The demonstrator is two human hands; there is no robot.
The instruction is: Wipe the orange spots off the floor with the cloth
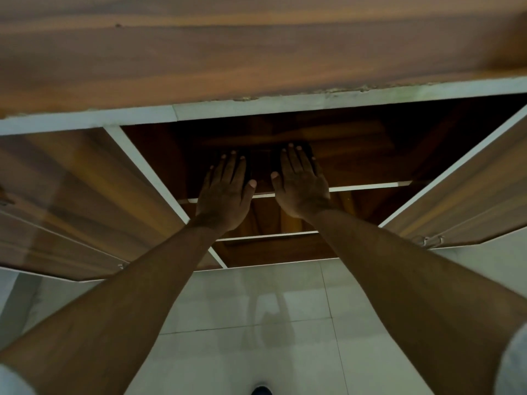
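Head view looks down on a pale tiled floor filling the lower middle of the frame; no orange marks can be made out on the stretch that shows, and no cloth appears anywhere in the frame. The tiles are glossy, with thin grout lines crossing them and a dim reflection in the centre. At the very bottom edge, just right of centre, a dark rounded shape pokes in; what it is cannot be told.

Above the floor, both bare forearms reach up from the lower corners toward the frame's centre. The left hand is spread flat, back toward the camera, fingers extended and slightly fanned, holding nothing. The right hand sits just beside it, likewise flat and splayed, empty, its thumb pointing toward the left thumb with a small gap between them. Both hands lie in front of the dark interior of an open wooden cabinet, at the level of a white-edged shelf; whether the palms press on anything inside is hidden in shadow. A second white-edged shelf shows lower down, between the wrists.

One brown door hangs open at the left, another at the right. A broad wood-grain top with a white front edge spans the upper frame. Light sleeve cloth shows at both lower corners.
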